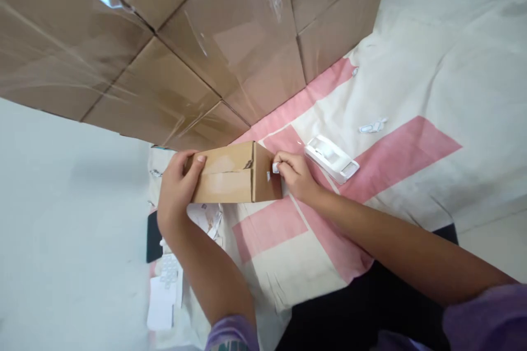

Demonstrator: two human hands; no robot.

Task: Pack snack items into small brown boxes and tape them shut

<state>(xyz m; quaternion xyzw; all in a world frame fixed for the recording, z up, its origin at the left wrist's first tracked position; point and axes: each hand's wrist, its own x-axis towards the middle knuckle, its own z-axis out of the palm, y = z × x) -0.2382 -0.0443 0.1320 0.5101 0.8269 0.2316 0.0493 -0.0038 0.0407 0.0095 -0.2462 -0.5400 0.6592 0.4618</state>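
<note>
A small brown cardboard box (pixel 224 175) is held up over the cloth, tilted slightly. My left hand (pixel 177 184) grips its left end, thumb on the face towards me and fingers wrapped behind. By the box's right end, my right hand (pixel 297 174) pinches a small white sticker-like piece (pixel 275 167) between thumb and fingertips. A small pale mark (pixel 268 176) shows on that end of the box. Just right of my right hand lies a white plastic case with a clear window (pixel 331 158).
Large plastic-wrapped cartons (pixel 230 38) are stacked along the far side. The pink and white cloth (pixel 280 225) lies beneath. Crumpled white scraps (pixel 373 126) sit to the right. White papers (pixel 161 301) and a dark flat object (pixel 153 237) lie near the pale wall (pixel 69 219) at left.
</note>
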